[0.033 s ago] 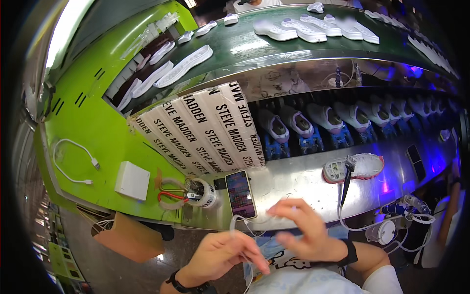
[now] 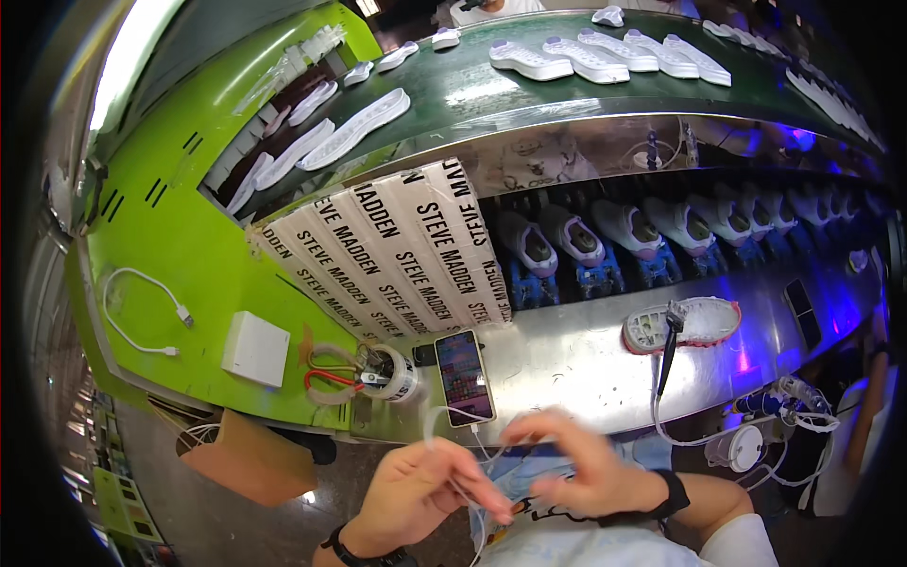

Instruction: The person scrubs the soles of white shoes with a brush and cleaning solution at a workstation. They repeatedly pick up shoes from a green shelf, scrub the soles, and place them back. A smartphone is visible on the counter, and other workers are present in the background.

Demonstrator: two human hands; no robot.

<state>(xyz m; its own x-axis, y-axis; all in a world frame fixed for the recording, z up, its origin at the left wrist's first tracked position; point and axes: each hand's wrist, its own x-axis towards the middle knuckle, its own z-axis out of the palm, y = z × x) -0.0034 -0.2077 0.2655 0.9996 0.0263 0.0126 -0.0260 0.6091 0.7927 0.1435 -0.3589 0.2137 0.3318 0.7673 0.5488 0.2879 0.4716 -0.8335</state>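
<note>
Apparently, in the head view, pinches a white cable (image 2: 430, 427) in the left hand (image 2: 416, 487), looped near the phone (image 2: 463, 376); spreads the right hand (image 2: 593, 474) wide, too blurred to tell any touch. Should handle light, limp, slightly springy; best taken by its connector (image 2: 475, 429).

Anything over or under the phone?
In view, a white cable crosses the near end of the phone; whether they touch is unclear. Anything beneath the phone is covered.
</note>
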